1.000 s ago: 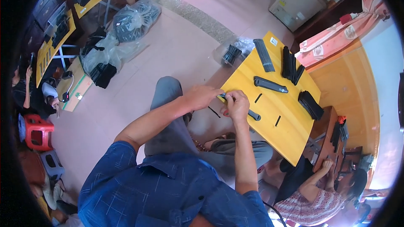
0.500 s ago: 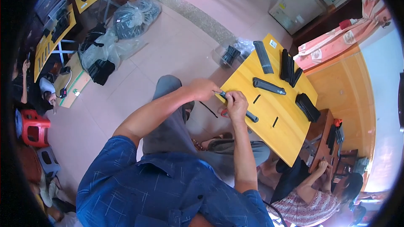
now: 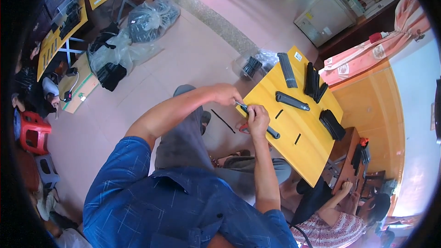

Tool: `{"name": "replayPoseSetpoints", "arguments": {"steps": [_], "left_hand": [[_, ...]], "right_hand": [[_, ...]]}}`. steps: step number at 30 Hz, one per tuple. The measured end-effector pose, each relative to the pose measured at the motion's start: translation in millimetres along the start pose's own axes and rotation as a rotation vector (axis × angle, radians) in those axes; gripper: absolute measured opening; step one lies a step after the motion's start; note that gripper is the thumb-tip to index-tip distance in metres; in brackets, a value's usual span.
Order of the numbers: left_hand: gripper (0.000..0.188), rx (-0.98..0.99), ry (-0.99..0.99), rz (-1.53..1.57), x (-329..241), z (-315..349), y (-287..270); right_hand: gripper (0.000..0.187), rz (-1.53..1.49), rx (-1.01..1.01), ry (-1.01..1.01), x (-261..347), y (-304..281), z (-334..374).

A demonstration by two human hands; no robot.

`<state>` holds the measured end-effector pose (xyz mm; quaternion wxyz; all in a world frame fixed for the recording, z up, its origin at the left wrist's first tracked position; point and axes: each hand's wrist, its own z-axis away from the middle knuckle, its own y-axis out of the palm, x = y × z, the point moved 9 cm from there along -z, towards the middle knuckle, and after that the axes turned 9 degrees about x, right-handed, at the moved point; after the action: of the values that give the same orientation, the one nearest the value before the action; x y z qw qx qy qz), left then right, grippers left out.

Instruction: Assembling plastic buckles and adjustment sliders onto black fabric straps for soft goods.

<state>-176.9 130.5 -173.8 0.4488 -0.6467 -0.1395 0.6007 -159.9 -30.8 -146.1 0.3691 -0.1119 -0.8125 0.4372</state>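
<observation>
My left hand (image 3: 225, 95) is closed at the table's near left edge, its fingertips pinching one end of a thin piece with a metallic glint. That thin piece (image 3: 241, 105) runs to my right hand (image 3: 258, 119), which is wrapped round a long dark grey handle-like piece (image 3: 273, 132). My fingers hide where the two meet. Something red (image 3: 244, 128) shows beside my right hand, too small to name. On the yellow table (image 3: 308, 156) lie a similar dark grey piece (image 3: 292, 100) and two short black strips (image 3: 279, 114).
Black bundles (image 3: 331, 125) and grey slats (image 3: 287, 70) lie on the table. A clear bin (image 3: 248, 66) stands beyond its left edge. A black strip (image 3: 223, 121) is on the floor. At right, another person (image 3: 340, 216) works. Plastic bags (image 3: 151, 20) and a carton (image 3: 80, 87) stand left.
The view has shifted slightly. Both hands keep their hold near the table edge, with the thin piece still between them.
</observation>
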Motion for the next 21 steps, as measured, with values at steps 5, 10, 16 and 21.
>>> {"name": "replayPoseSetpoints", "arguments": {"steps": [5, 10, 16, 21], "left_hand": [[0.040, 0.029, 0.032, -0.125, -3, -4, 1], [0.028, -0.227, 0.189, -0.112, 3, 12, 5], [0.037, -0.334, -0.112, 0.441, -28, 47, 0], [0.047, -0.342, -0.043, 0.737, -55, 50, 27]], "right_hand": [[0.011, -0.020, -0.005, 0.010, -3, -3, -1], [0.011, -0.036, 0.009, 0.015, 3, -2, -4], [0.006, 0.028, -0.025, 0.030, 40, -39, 9], [0.006, -0.113, -0.039, 0.048, 82, -54, 39]]}}
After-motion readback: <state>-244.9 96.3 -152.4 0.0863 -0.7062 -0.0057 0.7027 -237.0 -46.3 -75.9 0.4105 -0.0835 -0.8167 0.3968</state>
